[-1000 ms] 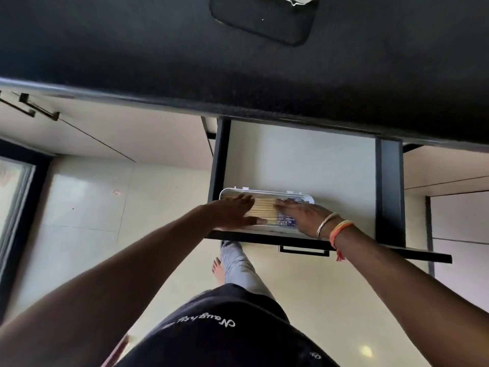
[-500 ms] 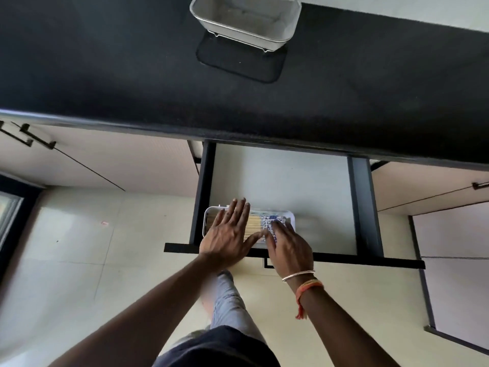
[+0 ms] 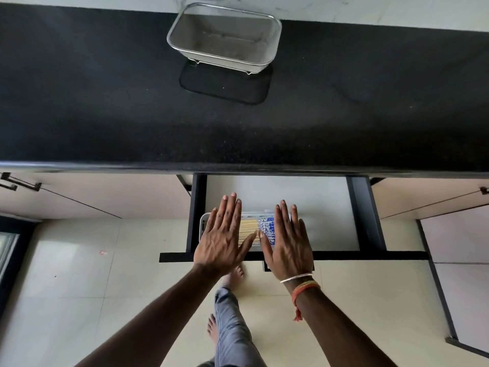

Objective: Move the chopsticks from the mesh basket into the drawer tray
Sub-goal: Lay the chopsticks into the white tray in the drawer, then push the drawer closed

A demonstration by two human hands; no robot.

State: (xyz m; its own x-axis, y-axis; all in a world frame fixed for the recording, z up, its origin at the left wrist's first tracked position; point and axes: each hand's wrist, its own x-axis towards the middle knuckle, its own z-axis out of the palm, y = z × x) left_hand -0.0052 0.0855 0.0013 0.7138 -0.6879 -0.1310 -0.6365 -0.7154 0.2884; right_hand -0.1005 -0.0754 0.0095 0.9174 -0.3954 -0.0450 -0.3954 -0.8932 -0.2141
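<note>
In the head view, above the open drawer (image 3: 317, 207): left hand (image 3: 225, 239) and right hand (image 3: 287, 245) flat, palms down, fingers (image 3: 230, 207) stretched out and close together, thumbs angled toward each other, gripping nothing. Lifted clear of the drawer tray (image 3: 203, 226) now, where half a second ago both palms pressed down on its contents; a second ago, fingers laid across the bundle from either side. Also drawn back toward the drawer's front edge, wrists over the floor.

Between the two thumbs, in the tray: chopsticks (image 3: 248, 231), pale wooden lengths side by side, blue-and-white patterned ends (image 3: 266, 229) toward the right (count not readable, most of the bundle hidden under the hands). Tray at the drawer's front left corner, rest of the drawer bottom bare.

Farther back, on the black counter (image 3: 105, 102): mesh basket (image 3: 225, 38) upright, nothing visible inside, standing over a dark mat (image 3: 225, 86). Barely in frame a second ago, fully in view now with the head raised.

Judged from this: transfer done, chopsticks settled and released, basket emptied. Likely left only to shut the drawer (a courtesy, not named in the task). Little risk remaining, save a jolt on closing sliding the sticks askew in the tray.
</note>
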